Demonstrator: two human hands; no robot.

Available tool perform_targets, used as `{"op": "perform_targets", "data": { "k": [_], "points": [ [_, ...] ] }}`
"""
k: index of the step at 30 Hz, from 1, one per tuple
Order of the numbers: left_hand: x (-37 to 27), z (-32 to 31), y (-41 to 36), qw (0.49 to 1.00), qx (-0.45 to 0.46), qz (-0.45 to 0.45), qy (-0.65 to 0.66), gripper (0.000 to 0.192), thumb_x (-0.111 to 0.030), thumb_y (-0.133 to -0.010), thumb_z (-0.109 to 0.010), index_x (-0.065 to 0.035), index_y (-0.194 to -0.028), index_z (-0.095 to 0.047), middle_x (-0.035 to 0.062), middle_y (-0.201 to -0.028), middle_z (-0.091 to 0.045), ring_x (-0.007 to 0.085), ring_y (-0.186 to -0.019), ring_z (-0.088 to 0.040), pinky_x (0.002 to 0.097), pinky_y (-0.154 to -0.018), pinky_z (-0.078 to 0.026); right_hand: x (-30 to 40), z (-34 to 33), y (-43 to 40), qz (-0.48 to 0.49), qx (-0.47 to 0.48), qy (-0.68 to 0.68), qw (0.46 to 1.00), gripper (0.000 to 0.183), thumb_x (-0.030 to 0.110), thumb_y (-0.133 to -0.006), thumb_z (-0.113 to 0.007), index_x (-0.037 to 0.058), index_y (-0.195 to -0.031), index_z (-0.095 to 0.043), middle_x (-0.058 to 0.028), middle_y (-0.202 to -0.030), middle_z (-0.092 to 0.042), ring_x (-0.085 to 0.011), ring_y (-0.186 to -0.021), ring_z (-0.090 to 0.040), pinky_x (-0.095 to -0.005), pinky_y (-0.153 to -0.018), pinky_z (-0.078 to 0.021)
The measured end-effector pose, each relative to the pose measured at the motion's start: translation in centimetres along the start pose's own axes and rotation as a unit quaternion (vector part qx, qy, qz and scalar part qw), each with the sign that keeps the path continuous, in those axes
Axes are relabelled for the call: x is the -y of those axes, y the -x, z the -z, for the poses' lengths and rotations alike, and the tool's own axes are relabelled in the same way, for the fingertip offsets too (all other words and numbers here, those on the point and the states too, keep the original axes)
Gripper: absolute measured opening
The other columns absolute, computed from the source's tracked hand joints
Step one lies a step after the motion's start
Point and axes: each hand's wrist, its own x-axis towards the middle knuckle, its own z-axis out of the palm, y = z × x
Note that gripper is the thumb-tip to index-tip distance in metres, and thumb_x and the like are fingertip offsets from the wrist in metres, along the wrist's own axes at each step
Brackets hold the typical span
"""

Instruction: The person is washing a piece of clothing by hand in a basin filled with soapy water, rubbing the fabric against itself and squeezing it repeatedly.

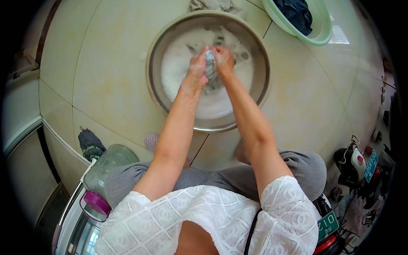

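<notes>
A large round metal basin (pixel 153 79) stands on the tiled floor in front of me, with white suds (pixel 178 68) over the water in it. Both my hands are above the suds, near the basin's middle. Between them is a wet, bunched light-coloured cloth (pixel 209 65). My left hand (pixel 198 66) grips the cloth from the left, its skin wet and foamy. On the other side my right hand (pixel 224 59) has its fingers curled around the cloth's upper part. The cloth's lower end hangs toward the suds, where the grey water shows through.
Beyond the basin lies a beige cloth (pixel 212 4) on the floor. A pale green plastic tub (pixel 323 28) with dark fabric (pixel 295 14) stands at upper right. To my left are a glass jar (pixel 122 156) with a purple lid (pixel 97 202) and a mop head (pixel 91 143). Parked vehicles (pixel 360 162) are at right.
</notes>
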Motion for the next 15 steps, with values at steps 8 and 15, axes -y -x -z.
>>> {"op": "perform_targets", "data": {
  "k": [8,15],
  "points": [
    [-0.4,6.6,-1.3,0.987,0.155,0.021,0.026,0.030,-0.037,-0.082,-0.033,-0.0106,-0.082,-0.048,0.0032,-0.077,-0.050,0.0183,-0.076,-0.048,0.0293,-0.070,-0.039,3.2,-3.8,2.9,0.285,-0.089,0.229,0.927,0.025,0.030,-0.074,-0.043,0.0081,-0.072,-0.054,-0.0121,-0.056,-0.051,-0.0268,-0.048,-0.052,-0.0376,-0.040,-0.0366],
    [-3.5,2.7,-0.5,0.989,-0.114,0.008,0.089,0.042,-0.033,-0.079,-0.039,-0.0046,-0.111,-0.035,0.0104,-0.114,-0.037,0.0255,-0.107,-0.032,0.0441,-0.090,-0.021,-4.1,2.0,-5.0,0.128,-0.150,-0.241,0.950,0.035,0.030,-0.078,-0.039,-0.0008,-0.091,-0.050,-0.0147,-0.079,-0.055,-0.0256,-0.074,-0.052,-0.0331,-0.070,-0.0386]
  ]
}}
